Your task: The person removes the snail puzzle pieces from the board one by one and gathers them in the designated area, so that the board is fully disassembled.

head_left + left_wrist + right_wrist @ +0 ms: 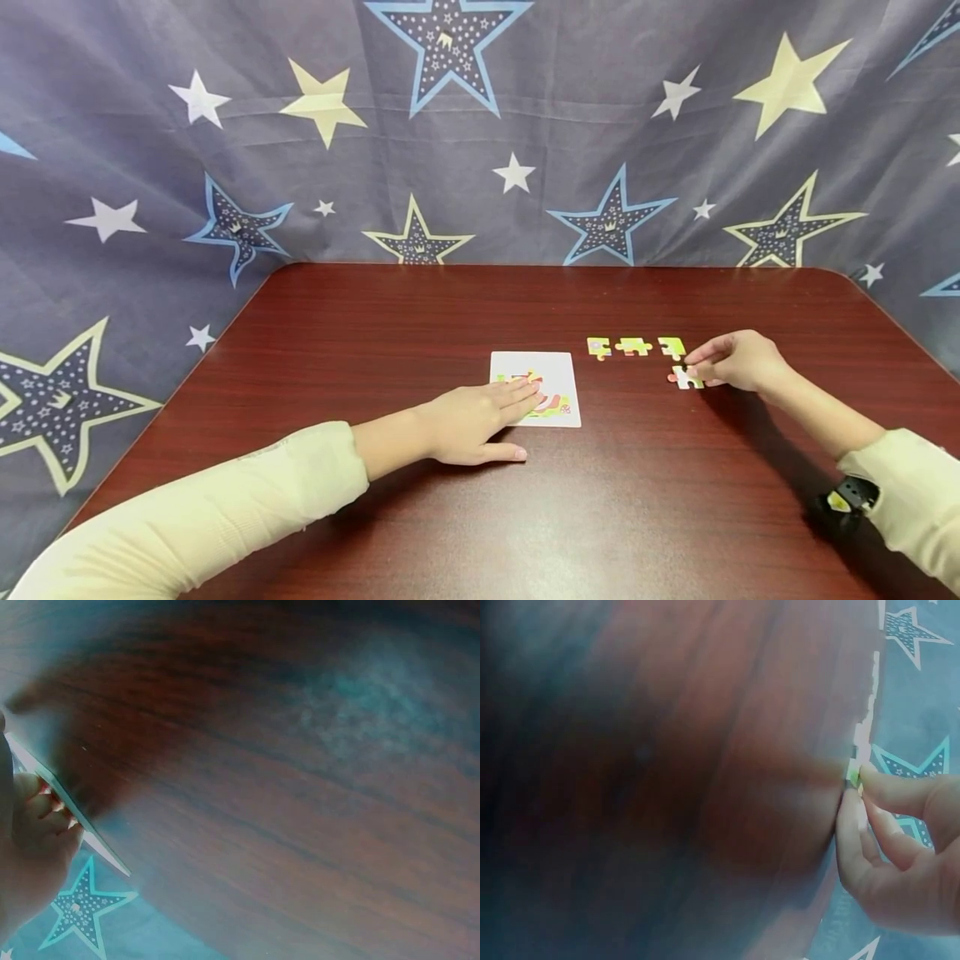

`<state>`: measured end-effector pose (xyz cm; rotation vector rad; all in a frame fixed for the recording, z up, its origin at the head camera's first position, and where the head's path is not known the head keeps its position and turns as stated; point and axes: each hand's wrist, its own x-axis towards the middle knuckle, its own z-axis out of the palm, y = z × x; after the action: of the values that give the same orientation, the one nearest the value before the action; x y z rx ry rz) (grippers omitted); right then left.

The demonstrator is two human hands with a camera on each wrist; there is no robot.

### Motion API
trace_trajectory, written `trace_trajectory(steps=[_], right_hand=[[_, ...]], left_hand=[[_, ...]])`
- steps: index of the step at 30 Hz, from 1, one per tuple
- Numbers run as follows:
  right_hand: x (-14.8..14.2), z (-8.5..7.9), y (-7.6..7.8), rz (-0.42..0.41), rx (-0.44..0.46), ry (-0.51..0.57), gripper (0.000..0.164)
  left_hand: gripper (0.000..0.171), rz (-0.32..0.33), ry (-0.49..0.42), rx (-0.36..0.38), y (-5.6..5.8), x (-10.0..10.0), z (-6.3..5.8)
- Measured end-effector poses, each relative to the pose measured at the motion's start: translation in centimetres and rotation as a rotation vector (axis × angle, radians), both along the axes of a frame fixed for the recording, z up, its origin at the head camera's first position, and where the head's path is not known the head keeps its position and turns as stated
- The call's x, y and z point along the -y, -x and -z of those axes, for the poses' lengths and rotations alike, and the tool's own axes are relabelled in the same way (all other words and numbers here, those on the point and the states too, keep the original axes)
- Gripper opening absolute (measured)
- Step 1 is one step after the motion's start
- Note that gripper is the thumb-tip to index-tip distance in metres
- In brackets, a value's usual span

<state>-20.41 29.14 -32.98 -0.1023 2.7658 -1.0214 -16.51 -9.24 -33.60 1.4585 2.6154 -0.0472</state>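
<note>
My right fingers pinch a jigsaw piece while my left hand lies flat on a picture card.
On the reddish-brown surface (637, 517), my right hand (742, 362) holds the white, green and red jigsaw piece (685, 378) between thumb and fingers, at the right end of the group. Just beyond it sits the green corner piece (672, 347); I cannot tell whether the two touch. Left of that, in a row, lie the green-and-red middle piece (635, 346) and the end piece with a purple patch (598, 347). My left hand (468, 423) has its fingers straight and close together over the white card (555, 363), covering part of its printed picture, with the thumb spread away, past the near edge. A star-patterned curtain (495, 217) hangs behind.
</note>
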Motion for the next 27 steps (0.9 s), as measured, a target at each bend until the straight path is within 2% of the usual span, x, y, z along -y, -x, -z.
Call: trace_trajectory(steps=[3,6,18,27], right_hand=[[0.33,-0.06,-0.01,-0.003,-0.077,-0.106,0.032],[0.51,-0.17,0.00,0.004,-0.113,-0.161,0.029],[0.72,-0.17,-0.11,0.018,-0.112,-0.181,0.025],[0.92,-0.17,-0.10,0.037,-0.108,-0.157,0.025]], left_hand=[[0.072,0.005,-0.014,-0.002,-0.05,0.04,0.02],[0.072,0.009,-0.020,-0.005,-0.09,0.03,0.03],[0.071,0.015,-0.033,0.003,-0.29,0.17,-0.12],[0.071,0.006,-0.025,0.006,-0.14,0.14,-0.07]])
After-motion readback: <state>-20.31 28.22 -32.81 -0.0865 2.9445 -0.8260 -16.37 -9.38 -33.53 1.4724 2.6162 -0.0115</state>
